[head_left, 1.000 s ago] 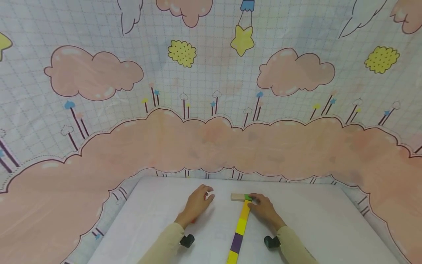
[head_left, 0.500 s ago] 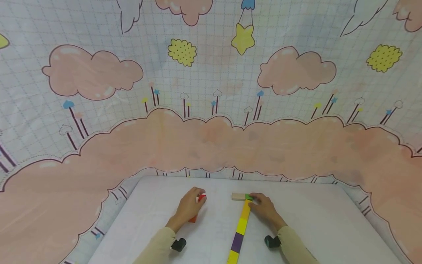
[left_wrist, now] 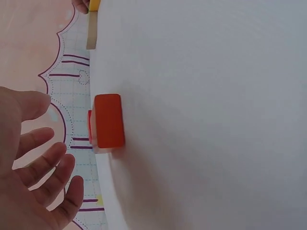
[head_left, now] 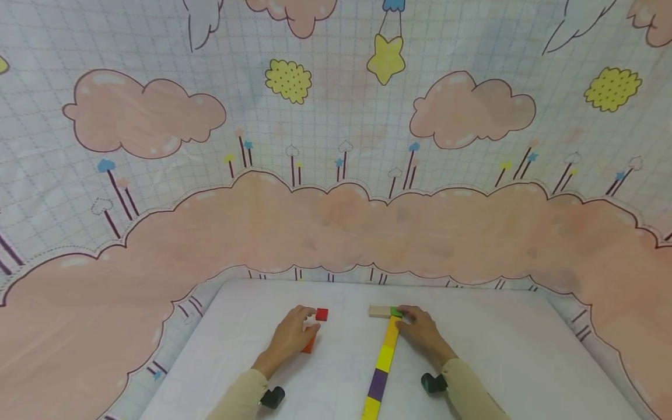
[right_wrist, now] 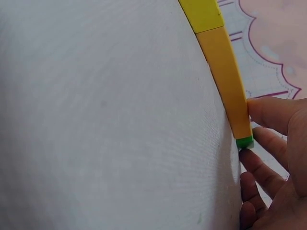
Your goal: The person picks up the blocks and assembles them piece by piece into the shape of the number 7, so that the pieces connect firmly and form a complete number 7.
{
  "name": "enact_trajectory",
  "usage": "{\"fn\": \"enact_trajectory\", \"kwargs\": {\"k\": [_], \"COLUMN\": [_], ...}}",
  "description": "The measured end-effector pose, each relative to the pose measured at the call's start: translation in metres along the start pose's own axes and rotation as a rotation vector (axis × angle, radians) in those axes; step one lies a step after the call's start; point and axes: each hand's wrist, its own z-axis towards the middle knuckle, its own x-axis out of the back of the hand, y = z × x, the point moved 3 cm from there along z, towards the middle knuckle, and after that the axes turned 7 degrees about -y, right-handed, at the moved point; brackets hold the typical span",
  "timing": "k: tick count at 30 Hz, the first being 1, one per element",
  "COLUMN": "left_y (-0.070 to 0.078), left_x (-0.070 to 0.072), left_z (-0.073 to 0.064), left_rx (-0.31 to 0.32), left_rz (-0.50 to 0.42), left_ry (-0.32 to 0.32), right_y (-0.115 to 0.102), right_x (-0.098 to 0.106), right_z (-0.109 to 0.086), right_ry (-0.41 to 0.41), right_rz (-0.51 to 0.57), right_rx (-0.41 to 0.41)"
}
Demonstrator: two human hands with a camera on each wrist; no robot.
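Observation:
My left hand (head_left: 287,336) hovers over the left part of the table, fingers spread and holding nothing. By its fingertips lies a small red block (head_left: 322,315), and an orange-red block (left_wrist: 109,120) stands close to its thumb, partly covered in the head view. My right hand (head_left: 422,332) touches the far end of a row of blocks. Its thumb rests against an orange block (right_wrist: 225,81), while its other fingers touch a small green block (head_left: 395,312) at the corner. A pale wooden block (head_left: 379,311) extends left from the green one.
Nearer me the row continues with a yellow block (head_left: 385,359), a purple block (head_left: 377,385) and another yellow block (head_left: 370,408). The white tabletop (head_left: 525,350) ends at a patterned backdrop (head_left: 336,230). A dark wrist camera (head_left: 433,384) sits at each cuff.
My left hand has drawn back to the left and toward me, uncovering the red block and part of the orange-red one. The right hand has stayed at the row's end.

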Motion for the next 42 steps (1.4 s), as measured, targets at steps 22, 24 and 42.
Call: {"fn": "enact_trajectory", "kwargs": {"k": [22, 24, 42], "left_y": [-0.017, -0.017, -0.018], "left_x": [-0.007, -0.008, -0.011], "left_z": [-0.02, -0.02, -0.02], "left_rx": [0.172, 0.183, 0.192], "left_rz": [-0.01, -0.027, -0.11], "left_ry": [-0.129, -0.128, -0.122], "right_y": [-0.004, -0.004, -0.008], "right_x": [0.0, 0.001, 0.002], "right_z": [-0.003, -0.003, -0.005], "right_ry": [-0.01, -0.01, -0.01], "right_rz": [-0.001, -0.003, -0.025], "right_rx": [-0.022, -0.019, -0.003]}}
